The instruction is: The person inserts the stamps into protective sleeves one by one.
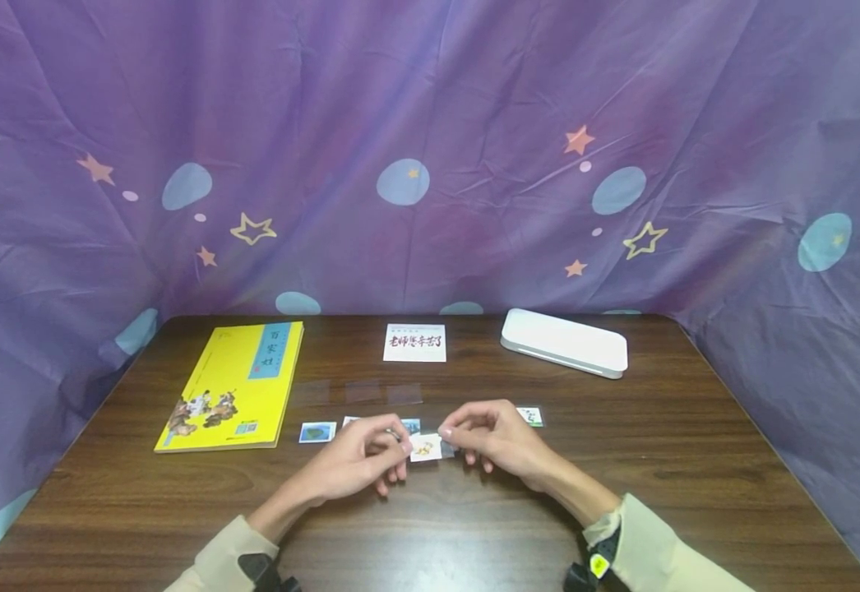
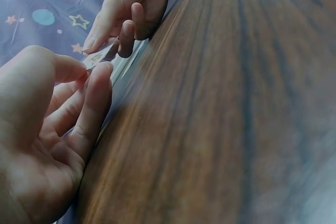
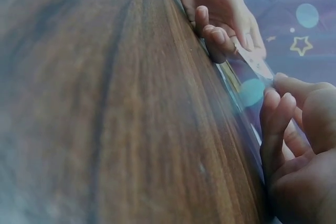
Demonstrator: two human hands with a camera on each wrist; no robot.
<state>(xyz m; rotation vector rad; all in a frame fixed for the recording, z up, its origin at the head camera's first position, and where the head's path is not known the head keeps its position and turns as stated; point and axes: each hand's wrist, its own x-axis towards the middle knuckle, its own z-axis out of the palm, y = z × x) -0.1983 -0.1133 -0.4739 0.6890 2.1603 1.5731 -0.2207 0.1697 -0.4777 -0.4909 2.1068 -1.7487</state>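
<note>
A small white picture card (image 1: pixel 426 447) with an orange-brown drawing is held up between the two hands. My left hand (image 1: pixel 359 460) pinches its left edge between thumb and forefinger, also seen with the card (image 2: pixel 97 56) in the left wrist view. At the other side, my right hand (image 1: pixel 500 440) pinches a clear plastic sleeve (image 1: pixel 448 450) that overlaps the card's right edge. In the right wrist view the card (image 3: pixel 256 64) slants between both sets of fingertips. The other fingers of each hand are loosely bent.
Behind the hands lie a blue picture card (image 1: pixel 316 432), others partly covered, and a green-and-white card (image 1: pixel 530 417). Several clear sleeves (image 1: pixel 404 395) lie farther back. Around them are a yellow book (image 1: pixel 233 386), a white card with writing (image 1: pixel 414 343) and a white case (image 1: pixel 565 341).
</note>
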